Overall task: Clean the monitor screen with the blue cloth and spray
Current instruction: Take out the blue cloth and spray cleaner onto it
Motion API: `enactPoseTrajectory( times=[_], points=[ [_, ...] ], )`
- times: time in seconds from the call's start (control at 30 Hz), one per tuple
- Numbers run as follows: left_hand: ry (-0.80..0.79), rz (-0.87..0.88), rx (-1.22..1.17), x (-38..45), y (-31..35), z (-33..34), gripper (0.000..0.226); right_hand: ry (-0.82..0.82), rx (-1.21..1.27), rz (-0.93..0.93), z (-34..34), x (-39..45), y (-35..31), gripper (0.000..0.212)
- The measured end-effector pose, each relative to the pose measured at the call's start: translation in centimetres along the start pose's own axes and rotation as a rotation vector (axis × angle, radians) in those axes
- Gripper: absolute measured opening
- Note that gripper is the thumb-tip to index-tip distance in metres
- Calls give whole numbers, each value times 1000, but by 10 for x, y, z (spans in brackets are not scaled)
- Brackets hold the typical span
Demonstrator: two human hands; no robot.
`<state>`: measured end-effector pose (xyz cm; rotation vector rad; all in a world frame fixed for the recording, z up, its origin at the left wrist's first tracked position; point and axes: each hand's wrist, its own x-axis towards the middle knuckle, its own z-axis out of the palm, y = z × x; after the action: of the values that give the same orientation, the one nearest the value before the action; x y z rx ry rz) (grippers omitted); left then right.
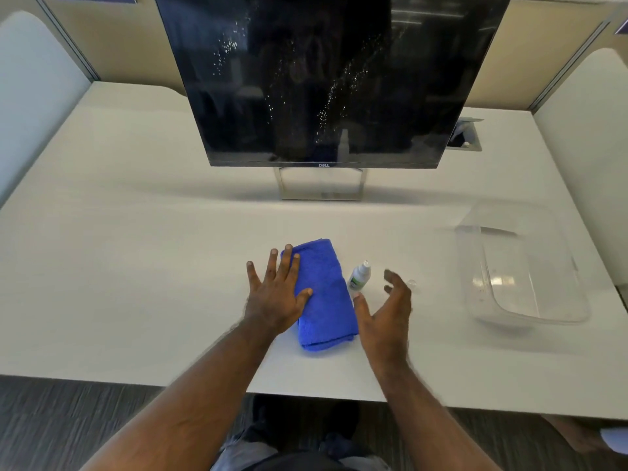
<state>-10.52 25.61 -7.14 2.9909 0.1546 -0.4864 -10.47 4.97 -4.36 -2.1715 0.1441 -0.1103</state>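
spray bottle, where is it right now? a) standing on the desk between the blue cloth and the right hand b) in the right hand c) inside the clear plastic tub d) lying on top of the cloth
a: the spray bottle stands on the desk just right of the blue cloth, with the open right hand beside it and not gripping it.

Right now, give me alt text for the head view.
A left hand rests flat on a folded blue cloth on a white desk; the open right hand hovers beside a small spray bottle. Behind, a droplet-speckled monitor.
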Motion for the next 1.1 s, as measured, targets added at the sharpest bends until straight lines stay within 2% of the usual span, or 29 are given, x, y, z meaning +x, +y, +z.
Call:
enactPoseTrajectory(
  times=[0.07,0.13,0.23,0.3,0.37,0.47,0.6,0.77,0.93,1.1],
  points=[
    [-5,3,-1,0,0,1,89,-88,56,5,2,18,0,68],
    [-4,5,-2,0,-1,2,88,-173,71,-32,7,30,3,65],
    [1,0,-18,1,-2,2,87,-263,-28,-104,11,40,8,38],
    [9,0,-16,1,-2,1,81,-278,-28,-119,10,43,7,29],
    [16,-4,-21,1,-3,1,78,-286,-6,-128,7,44,-1,42],
    [30,-22,-42,-1,-6,2,85,-358,-11,-184,3,40,-18,69],
    [43,-45,-63,-3,-9,4,89,-446,-113,-290,4,30,-29,83],
    [61,-45,-58,-1,-10,2,88,-461,-285,-325,18,19,-40,74],
    [62,-50,-56,-1,-11,2,86,-499,-599,-218,31,22,-42,62],
    [64,-42,-60,-1,-9,0,75,-600,-680,-177,43,32,-44,55]
  ],
)
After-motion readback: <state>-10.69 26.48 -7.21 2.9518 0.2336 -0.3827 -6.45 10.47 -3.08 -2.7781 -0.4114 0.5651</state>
